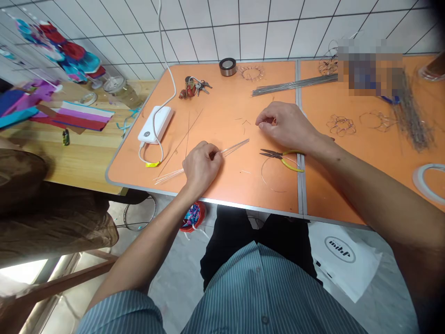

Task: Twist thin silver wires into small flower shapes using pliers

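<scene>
My left hand (202, 168) is closed around a small bundle of thin metal wires (170, 176), whose ends stick out on both sides just over the orange table (212, 125). Farther right and a little higher, my right hand (283, 121) is curled with thumb and forefinger together; whatever is in that pinch is too small to make out. Below it lie needle-nose pliers (283, 155) with yellow handles, beside a curved loose wire (263, 178). Short wire snippets (245, 125) are scattered between my hands.
A white power bank (155, 124) with a cable, keys (200, 86) and a tape roll (227, 67) sit toward the back left. A long wire bundle (295, 84) and bent wire shapes (341, 125) lie right. A person's brown clothing (55, 218) shows at left.
</scene>
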A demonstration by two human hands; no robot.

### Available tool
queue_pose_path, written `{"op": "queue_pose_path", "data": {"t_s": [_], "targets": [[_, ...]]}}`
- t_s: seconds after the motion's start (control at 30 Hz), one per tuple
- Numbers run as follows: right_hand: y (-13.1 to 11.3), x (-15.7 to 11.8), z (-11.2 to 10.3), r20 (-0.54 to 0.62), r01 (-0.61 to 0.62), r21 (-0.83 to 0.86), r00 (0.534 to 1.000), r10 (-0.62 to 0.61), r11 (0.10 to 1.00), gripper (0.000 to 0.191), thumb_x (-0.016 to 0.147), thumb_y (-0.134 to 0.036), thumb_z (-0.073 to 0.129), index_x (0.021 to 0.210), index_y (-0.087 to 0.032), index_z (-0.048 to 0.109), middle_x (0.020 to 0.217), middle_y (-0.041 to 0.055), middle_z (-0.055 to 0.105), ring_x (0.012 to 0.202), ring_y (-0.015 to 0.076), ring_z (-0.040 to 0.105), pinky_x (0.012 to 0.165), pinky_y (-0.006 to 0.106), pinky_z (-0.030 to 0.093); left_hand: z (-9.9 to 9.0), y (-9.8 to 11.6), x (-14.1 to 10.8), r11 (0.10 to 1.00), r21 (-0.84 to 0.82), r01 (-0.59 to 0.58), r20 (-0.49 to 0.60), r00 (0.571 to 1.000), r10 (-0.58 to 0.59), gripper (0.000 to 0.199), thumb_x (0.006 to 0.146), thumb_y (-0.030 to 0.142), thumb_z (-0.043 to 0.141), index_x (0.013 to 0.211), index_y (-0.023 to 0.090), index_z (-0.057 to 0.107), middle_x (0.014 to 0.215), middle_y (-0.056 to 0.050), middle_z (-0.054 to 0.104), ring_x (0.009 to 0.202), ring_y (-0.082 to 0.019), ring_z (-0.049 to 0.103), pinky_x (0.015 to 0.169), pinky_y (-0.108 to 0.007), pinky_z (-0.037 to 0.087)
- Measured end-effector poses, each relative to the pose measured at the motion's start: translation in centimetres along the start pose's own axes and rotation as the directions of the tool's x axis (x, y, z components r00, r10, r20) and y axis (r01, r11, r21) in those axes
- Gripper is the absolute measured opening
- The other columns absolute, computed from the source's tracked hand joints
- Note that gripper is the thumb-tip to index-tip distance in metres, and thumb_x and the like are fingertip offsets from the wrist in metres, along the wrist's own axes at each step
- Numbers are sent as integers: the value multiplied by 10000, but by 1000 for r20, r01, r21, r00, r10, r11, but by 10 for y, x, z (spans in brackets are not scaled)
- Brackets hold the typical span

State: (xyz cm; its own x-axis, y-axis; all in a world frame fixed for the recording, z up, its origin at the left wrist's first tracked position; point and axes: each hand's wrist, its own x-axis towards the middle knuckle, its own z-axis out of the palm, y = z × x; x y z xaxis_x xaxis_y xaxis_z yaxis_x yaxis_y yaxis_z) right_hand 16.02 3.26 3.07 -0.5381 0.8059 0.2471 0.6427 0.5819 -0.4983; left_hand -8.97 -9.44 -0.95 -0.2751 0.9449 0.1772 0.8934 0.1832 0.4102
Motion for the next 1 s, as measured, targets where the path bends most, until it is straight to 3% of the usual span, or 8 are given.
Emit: {"op": "queue_pose_path", "data": {"t_s": [0.4, 0.6, 0.73, 0.87, 1.0], "targets": [[3, 0, 5, 11, -4, -15, 1000, 4, 1000, 256, 979, -217, 627, 1033, -211, 877, 1097, 104, 802, 1010, 297, 716, 940, 460, 527, 1, 1, -1, 1000, 16, -13, 5, 1000, 13, 145, 960, 238, 634, 830, 240, 698, 1020, -56, 790, 897, -235, 666, 684, -384, 334], [2, 1, 6, 22, -7, -2, 1000, 7, 1000, 259, 997, -251, 622, 1031, -220, 877, 1099, 100, 800, 1031, 313, 713, 940, 468, 521, 2, 1, -2, 999, 29, -17, 2, 1000, 17, 145, 954, 240, 623, 823, 242, 684, 1004, -56, 787, 884, -231, 663, 674, -374, 333], [4, -4, -17, -4, -37, -77, 999, 37, 996, 256, 1018, -267, 624, 1095, -231, 865, 1155, 121, 794, 1072, 340, 701, 971, 496, 518, -1, 0, -2, 1000, -26, 7, -21, 1000, -8, 141, 953, 243, 616, 829, 243, 684, 1008, -57, 794, 893, -230, 678, 691, -369, 372], [16, -28, -50, 12, -156, -289, 986, 166, 944, 281, 1047, -296, 624, 1197, -181, 833, 1250, 193, 774, 1099, 362, 684, 928, 488, 500, -4, -5, -1, 989, -129, 71, -70, 994, -81, 130, 941, 275, 626, 842, 254, 707, 912, -44, 786, 851, -232, 689, 717, -370, 412], [32, -60, -62, 100, -227, -434, 950, 297, 872, 418, 1046, -497, 669, 1312, -202, 799, 1332, 200, 746, 1094, 361, 696, 819, 431, 472, -9, -7, 1, 960, -250, 121, -81, 986, -146, 147, 944, 340, 642, 867, 256, 734, 790, -19, 743, 784, -217, 681, 736, -358, 452]]}}
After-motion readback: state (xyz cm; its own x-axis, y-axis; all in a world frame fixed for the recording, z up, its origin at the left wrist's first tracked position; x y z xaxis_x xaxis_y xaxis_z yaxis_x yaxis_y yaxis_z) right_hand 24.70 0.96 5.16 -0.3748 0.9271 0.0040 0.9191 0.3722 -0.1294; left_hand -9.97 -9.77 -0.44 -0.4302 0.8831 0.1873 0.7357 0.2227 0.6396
